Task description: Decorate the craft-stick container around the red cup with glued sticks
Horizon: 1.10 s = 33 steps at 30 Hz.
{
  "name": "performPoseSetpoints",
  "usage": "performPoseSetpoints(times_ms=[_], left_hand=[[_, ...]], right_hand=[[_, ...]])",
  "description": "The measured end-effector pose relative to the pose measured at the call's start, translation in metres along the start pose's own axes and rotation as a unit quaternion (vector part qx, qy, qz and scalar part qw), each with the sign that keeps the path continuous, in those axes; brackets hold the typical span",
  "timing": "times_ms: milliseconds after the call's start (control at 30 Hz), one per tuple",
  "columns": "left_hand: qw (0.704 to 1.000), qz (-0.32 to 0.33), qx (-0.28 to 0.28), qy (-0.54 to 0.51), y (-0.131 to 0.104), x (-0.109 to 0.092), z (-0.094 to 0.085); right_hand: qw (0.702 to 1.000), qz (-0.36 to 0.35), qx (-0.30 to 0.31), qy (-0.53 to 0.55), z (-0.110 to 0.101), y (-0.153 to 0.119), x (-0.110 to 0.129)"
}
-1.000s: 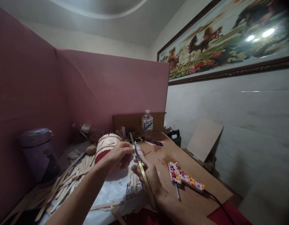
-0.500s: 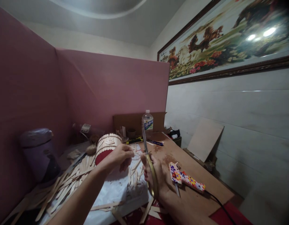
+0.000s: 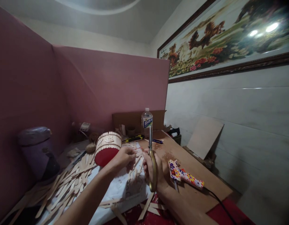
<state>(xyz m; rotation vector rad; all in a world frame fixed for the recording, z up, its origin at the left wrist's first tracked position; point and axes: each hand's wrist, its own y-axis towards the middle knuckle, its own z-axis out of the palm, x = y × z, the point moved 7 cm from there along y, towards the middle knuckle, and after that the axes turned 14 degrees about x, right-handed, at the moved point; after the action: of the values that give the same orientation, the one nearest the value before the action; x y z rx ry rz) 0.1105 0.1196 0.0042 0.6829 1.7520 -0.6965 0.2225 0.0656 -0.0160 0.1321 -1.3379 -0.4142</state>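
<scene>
My right hand is wrapped round gold-handled scissors, whose blades point upward and look closed together. Close by on the left, my left hand has its fingers pinched. A thin strip or thread seems to run between the two hands, too small to make out. Behind my left hand lies a drum-shaped piece covered in pale wooden sticks, with a red end facing me. Small cut stick pieces lie on the white sheet below my hands.
Many loose wooden sticks are heaped at left. A flowered glue gun with a cord lies on the brown board at right. Farther back are a plastic bottle, a yellow-black utility knife, a blue pen-like tool and a purple container.
The scissors have turned from leaning left to nearly upright, and their tip has moved slightly right and down. The two hands stay close together. The view has shifted a little.
</scene>
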Motion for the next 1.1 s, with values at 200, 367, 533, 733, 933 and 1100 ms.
performPoseSetpoints(times_ms=[200, 367, 533, 733, 933, 1100], left_hand=[[0.999, 0.022, 0.004, -0.029, -0.004, -0.005, 0.003], [0.999, 0.023, 0.007, -0.034, -0.004, -0.005, 0.003], [0.999, 0.018, 0.02, -0.045, -0.005, -0.006, 0.004], [0.996, 0.018, 0.021, -0.082, -0.006, -0.005, 0.003], [0.998, 0.02, 0.028, -0.05, -0.004, -0.004, 0.001], [0.997, 0.038, 0.002, -0.064, -0.005, -0.007, 0.0]], right_hand=[[1.0, 0.016, -0.013, 0.024, -0.005, 0.003, -0.008], [1.0, -0.012, 0.002, -0.02, -0.003, 0.0, 0.002], [1.0, -0.021, 0.003, -0.02, -0.001, -0.003, 0.007], [0.998, -0.045, -0.02, -0.032, -0.009, -0.001, 0.005], [0.998, -0.055, -0.015, -0.027, -0.01, 0.002, 0.0], [0.999, -0.043, -0.009, -0.01, -0.005, -0.001, 0.005]])
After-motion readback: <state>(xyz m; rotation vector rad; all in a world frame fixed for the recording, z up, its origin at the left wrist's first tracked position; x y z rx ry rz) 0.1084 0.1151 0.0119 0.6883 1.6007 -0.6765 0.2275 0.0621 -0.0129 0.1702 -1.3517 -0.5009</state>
